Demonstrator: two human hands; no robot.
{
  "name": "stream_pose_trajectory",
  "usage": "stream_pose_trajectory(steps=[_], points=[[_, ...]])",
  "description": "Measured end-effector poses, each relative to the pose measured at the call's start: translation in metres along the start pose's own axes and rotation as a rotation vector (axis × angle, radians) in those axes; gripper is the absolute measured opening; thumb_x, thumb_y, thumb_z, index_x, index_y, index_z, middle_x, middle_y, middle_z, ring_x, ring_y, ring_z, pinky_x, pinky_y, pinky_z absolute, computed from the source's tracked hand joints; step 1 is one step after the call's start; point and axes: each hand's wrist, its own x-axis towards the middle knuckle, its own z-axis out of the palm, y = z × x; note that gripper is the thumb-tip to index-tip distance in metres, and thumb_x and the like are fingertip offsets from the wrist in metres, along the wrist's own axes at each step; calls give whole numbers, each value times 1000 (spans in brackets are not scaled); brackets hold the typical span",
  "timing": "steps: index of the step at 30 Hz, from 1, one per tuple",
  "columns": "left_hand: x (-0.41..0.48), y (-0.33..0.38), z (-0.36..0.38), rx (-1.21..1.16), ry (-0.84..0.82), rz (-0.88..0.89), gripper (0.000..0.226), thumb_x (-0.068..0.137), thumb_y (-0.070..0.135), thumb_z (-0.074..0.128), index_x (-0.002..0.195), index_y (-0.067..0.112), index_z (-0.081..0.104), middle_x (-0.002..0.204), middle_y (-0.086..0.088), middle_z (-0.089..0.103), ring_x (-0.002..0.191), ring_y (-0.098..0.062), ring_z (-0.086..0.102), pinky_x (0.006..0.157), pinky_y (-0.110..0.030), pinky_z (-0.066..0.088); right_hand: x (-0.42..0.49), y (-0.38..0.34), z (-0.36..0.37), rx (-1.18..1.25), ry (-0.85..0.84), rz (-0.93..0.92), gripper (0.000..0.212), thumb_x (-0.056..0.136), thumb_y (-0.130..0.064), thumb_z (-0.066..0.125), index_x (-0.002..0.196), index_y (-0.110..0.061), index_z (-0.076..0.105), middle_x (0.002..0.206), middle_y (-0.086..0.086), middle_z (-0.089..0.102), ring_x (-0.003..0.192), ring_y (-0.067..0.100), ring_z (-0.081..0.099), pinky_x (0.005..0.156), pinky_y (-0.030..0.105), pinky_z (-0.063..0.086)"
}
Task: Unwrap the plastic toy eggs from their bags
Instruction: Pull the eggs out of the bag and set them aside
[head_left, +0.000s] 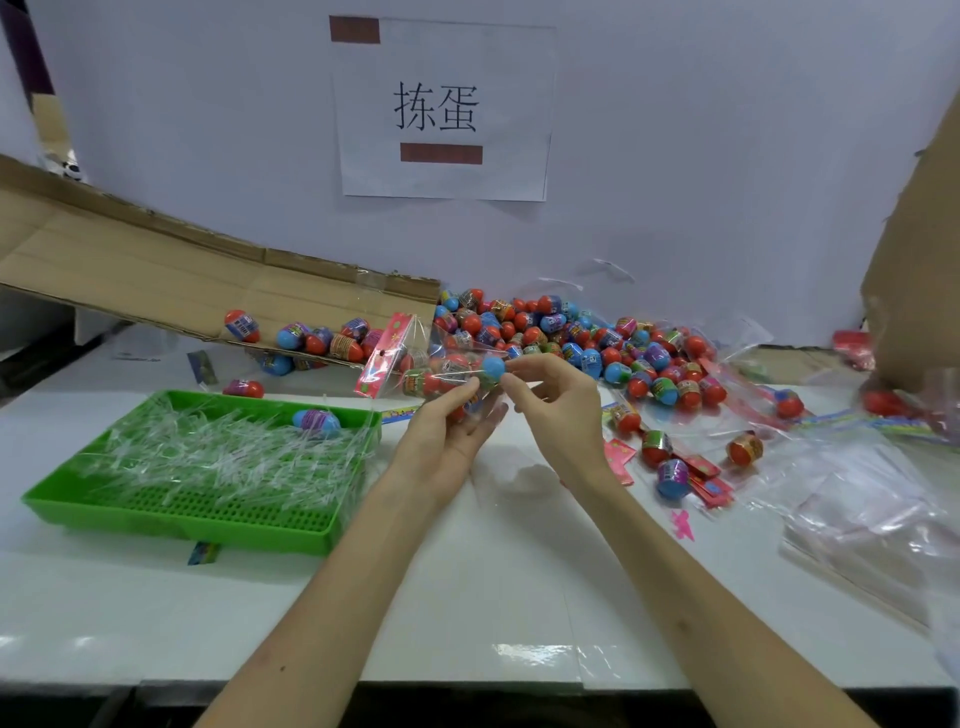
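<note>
Centrally, left hand (451, 434) grips bag (410, 345); right hand (553, 400) pinches blue egg (491, 368).

On my feed I've got a green grid-holed plastic tray (176, 519), red, blue and purple plastic toy eggs (571, 338) with printed bands, a clear plastic bag (422, 358) topped pink, white tabletop (467, 597).

At 12 o'clock from my left hand (448, 441), the clear crinkled plastic bag (410, 358) blurs the red and blue plastic toy eggs (431, 383) inside; I cannot count them or read their labels. Whether my right hand (556, 410) pinches film or egg is unclear. The brown cardboard sheet (919, 270) at 3 o'clock runs off the edge. At 9 o'clock, clear plastic strips (208, 457) hide most of the floor of the green plastic tray (182, 529).
</note>
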Motion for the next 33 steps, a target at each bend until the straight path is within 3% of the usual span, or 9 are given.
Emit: stream_pose_trajectory(steps=[5, 9, 14, 18, 21, 24, 26, 29, 33], points=[[-1, -3, 0, 50, -36, -18, 29, 99, 4, 60, 127, 3, 69, 119, -14, 74, 106, -23, 74, 88, -36, 62, -3, 4, 6, -149, -181, -169, 41, 99, 4, 56, 134, -13, 67, 112, -3, 63, 98, 5, 55, 82, 11, 41], [1, -2, -3, 63, -16, -6, 22, 99, 7, 61, 106, 12, 80, 113, -9, 76, 104, -18, 75, 89, -33, 60, -4, 10, 7, -274, -281, -235, 59, 95, 12, 48, 145, -20, 57, 131, -7, 65, 108, 16, 51, 95, 15, 36], [-1, 3, -3, 16, 32, 7, 25, 99, 5, 58, 94, 11, 81, 101, -8, 78, 96, -15, 76, 77, -26, 61, -5, 14, 9, -313, -258, -308, 59, 93, 9, 49, 139, -26, 62, 127, -11, 69, 105, 18, 51, 98, 41, 40], [-2, 3, 0, 0, 70, 15, 16, 99, 5, 57, 99, 7, 73, 88, -6, 77, 78, -12, 74, 70, -24, 61, -5, 9, 8, -277, -215, -397, 55, 87, 17, 51, 128, -13, 71, 123, -2, 70, 110, 21, 56, 96, 29, 45], [-3, 5, 2, -31, 37, -17, 14, 98, 3, 57, 105, 1, 70, 93, -10, 77, 76, -12, 72, 72, -22, 60, -2, 3, 3, -169, 64, -472, 38, 84, 19, 55, 101, -6, 78, 101, 1, 72, 95, 15, 65, 81, 24, 56], [-5, 6, 5, -69, -28, -75, 19, 98, 0, 55, 105, -2, 73, 104, -14, 78, 81, -13, 75, 74, -21, 59, 6, 0, -7, -146, 172, -363, 43, 84, 18, 59, 109, -15, 74, 104, -3, 68, 87, 7, 65, 73, 17, 57], [-6, 5, 7, -38, -70, -89, 27, 98, 1, 56, 91, 1, 81, 101, -12, 79, 81, -11, 76, 72, -21, 60, 11, -3, -14, 1, -39, -152, 54, 86, 15, 61, 116, -29, 70, 108, -5, 71, 89, 8, 69, 78, 23, 60], [-5, 4, 9, -21, -68, -84, 28, 98, 1, 57, 85, 3, 83, 94, -12, 79, 79, -12, 76, 70, -22, 61, 16, -4, -19, 302, -285, 152, 29, 97, -7, 62, 118, -25, 71, 105, -3, 76, 95, 14, 72, 83, 36, 57], [-3, 3, 5, 8, -41, -64, 24, 98, -1, 56, 90, 2, 79, 90, -9, 78, 75, -11, 75, 66, -21, 60, 10, -2, -9, 264, -376, 223, 33, 89, -45, 67, 111, -20, 64, 94, -5, 74, 92, 14, 71, 82, 36, 56]])
